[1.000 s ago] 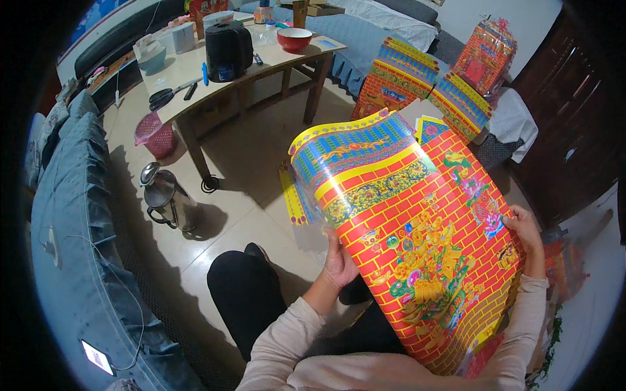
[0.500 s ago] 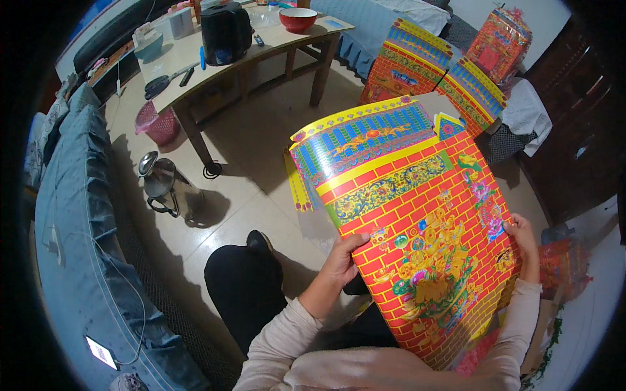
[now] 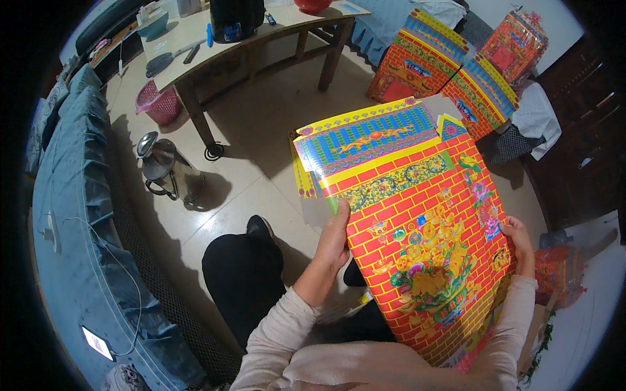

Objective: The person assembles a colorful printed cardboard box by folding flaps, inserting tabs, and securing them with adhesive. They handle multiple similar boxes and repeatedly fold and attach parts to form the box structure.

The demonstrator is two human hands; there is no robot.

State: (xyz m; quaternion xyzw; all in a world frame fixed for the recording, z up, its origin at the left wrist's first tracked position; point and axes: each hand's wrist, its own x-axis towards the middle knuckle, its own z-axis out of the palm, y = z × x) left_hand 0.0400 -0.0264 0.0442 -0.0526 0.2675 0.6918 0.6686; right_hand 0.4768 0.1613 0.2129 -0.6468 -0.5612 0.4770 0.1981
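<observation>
Across my lap lies a large printed cardboard sheet [image 3: 424, 241], tilted, with a red-and-yellow brick pattern, a gold and floral picture and a blue roof-like panel at its far end. Under its left edge show yellow printed strips [image 3: 304, 176] and grey board, so more layers seem to lie below. My left hand [image 3: 334, 238] is closed on the sheet's left edge, thumb on top, just below the green-and-blue floral band. On the right edge, my right hand [image 3: 518, 242] pinches the sheet beside the pink flowers. The fingers beneath are hidden on both hands.
Similar printed panels [image 3: 417, 65] stand at the back right, near a wrapped one [image 3: 515, 45]. A table [image 3: 287, 40] is at the back left, with a pink basket [image 3: 158, 104] beside it. A metal jug [image 3: 168, 171] stands on the floor. A blue-covered sofa [image 3: 78, 228] runs along the left.
My left hand has moved up the sheet's left edge toward the roof panel. That panel now looks flatter. My right hand keeps its place on the right edge. The view has shifted slightly.
</observation>
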